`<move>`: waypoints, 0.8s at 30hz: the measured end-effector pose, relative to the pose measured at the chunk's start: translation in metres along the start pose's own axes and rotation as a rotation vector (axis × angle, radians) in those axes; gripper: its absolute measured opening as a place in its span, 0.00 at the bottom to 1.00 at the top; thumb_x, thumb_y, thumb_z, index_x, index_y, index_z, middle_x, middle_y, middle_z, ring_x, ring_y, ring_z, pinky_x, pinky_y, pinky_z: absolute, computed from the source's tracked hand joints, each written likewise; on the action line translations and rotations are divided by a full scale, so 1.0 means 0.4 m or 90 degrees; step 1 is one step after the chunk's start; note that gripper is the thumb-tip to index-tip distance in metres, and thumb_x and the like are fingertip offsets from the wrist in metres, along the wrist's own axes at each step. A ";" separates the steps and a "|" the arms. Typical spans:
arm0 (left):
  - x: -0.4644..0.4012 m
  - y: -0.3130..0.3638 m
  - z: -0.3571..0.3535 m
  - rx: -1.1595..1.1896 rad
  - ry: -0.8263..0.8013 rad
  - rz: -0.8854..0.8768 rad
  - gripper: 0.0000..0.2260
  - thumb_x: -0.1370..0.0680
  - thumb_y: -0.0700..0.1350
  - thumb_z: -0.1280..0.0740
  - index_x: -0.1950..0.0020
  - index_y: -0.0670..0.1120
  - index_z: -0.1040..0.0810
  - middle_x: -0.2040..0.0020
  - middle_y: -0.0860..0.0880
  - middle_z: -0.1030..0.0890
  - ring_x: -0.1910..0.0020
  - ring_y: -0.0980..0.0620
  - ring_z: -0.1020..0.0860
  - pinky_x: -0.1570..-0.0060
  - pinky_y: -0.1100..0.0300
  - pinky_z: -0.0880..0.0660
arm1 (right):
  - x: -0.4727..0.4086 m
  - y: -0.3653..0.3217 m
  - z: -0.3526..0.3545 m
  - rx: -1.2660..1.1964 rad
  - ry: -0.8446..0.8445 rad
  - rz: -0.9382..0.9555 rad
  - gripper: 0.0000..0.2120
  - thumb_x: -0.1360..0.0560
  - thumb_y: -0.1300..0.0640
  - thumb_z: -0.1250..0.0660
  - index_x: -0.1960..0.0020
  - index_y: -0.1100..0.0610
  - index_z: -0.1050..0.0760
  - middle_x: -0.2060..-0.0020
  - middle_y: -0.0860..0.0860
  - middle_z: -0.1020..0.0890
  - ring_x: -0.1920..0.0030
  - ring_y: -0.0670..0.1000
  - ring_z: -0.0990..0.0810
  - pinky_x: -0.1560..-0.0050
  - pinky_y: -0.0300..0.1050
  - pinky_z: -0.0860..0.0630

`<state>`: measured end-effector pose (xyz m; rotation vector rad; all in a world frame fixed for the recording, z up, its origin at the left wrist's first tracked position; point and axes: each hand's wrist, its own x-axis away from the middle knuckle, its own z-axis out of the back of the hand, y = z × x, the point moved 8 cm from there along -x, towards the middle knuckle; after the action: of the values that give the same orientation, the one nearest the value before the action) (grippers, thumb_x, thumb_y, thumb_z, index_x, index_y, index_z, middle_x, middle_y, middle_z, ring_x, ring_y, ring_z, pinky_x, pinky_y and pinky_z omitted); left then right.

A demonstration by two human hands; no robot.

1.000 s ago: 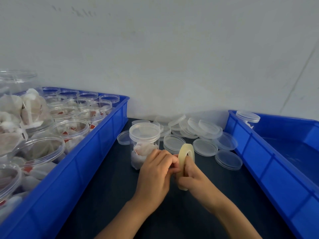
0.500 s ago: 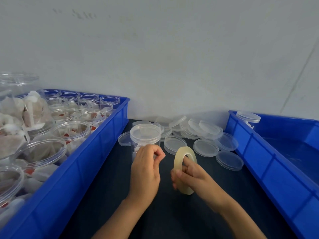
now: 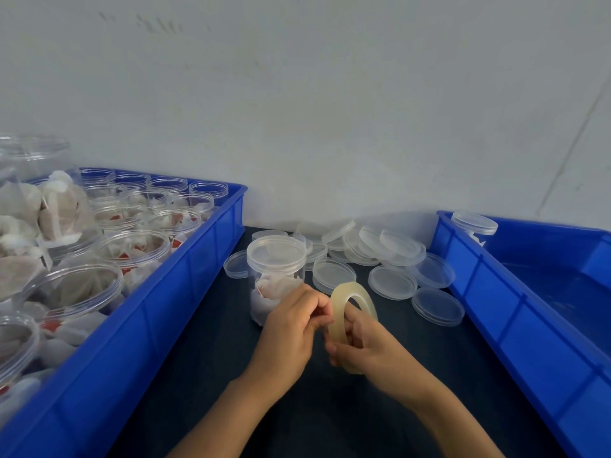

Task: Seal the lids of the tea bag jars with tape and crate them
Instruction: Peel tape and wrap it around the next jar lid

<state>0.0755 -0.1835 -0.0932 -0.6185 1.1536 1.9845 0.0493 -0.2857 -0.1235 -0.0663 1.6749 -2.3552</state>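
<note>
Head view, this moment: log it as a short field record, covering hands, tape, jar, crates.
left hand: fingertips pinching at the roll's edge
right hand: gripping the translucent yellowish tape roll
clear lidded plastic jar: upright on dark table, tea bags inside
left blue plastic crate: open filled jars
right blue plastic crate: one lidded jar
loose clear lids: piled behind

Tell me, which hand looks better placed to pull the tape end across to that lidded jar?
Probably the left hand. It sits between the tape roll and the lidded jar, with its fingertips pinching at the roll's edge. The right hand grips the roll itself, on the side farther from the jar.
</note>
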 end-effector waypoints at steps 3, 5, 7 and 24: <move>0.006 -0.006 -0.007 -0.019 -0.011 0.003 0.11 0.26 0.30 0.35 0.58 0.47 0.29 0.60 0.58 0.29 0.59 0.58 0.28 0.59 0.66 0.30 | -0.002 -0.008 -0.002 0.010 0.008 0.011 0.07 0.22 0.69 0.38 0.46 0.61 0.30 0.62 0.52 0.22 0.61 0.47 0.21 0.58 0.37 0.25; 0.009 -0.007 -0.010 -0.030 -0.011 0.010 0.14 0.25 0.31 0.36 0.58 0.50 0.32 0.60 0.60 0.31 0.60 0.58 0.29 0.59 0.67 0.30 | -0.003 -0.011 -0.004 0.045 0.019 0.016 0.06 0.21 0.67 0.38 0.46 0.60 0.30 0.63 0.50 0.20 0.61 0.47 0.19 0.57 0.36 0.25; 0.009 -0.004 -0.005 -0.037 0.002 0.012 0.14 0.25 0.30 0.36 0.58 0.50 0.32 0.61 0.60 0.31 0.60 0.58 0.29 0.58 0.69 0.31 | -0.003 -0.013 -0.005 0.074 0.037 0.023 0.04 0.20 0.65 0.39 0.47 0.59 0.30 0.64 0.50 0.21 0.63 0.47 0.20 0.59 0.36 0.26; 0.018 0.006 -0.030 0.283 -0.035 0.144 0.16 0.27 0.38 0.27 0.49 0.58 0.24 0.55 0.53 0.20 0.56 0.52 0.19 0.54 0.60 0.21 | 0.014 -0.001 0.010 -0.294 0.193 -0.056 0.14 0.20 0.57 0.47 0.54 0.57 0.23 0.62 0.54 0.24 0.66 0.46 0.30 0.61 0.43 0.33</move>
<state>0.0699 -0.1922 -0.1029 -0.2088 1.6227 1.8208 0.0444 -0.2905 -0.1225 0.1428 2.3801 -2.0647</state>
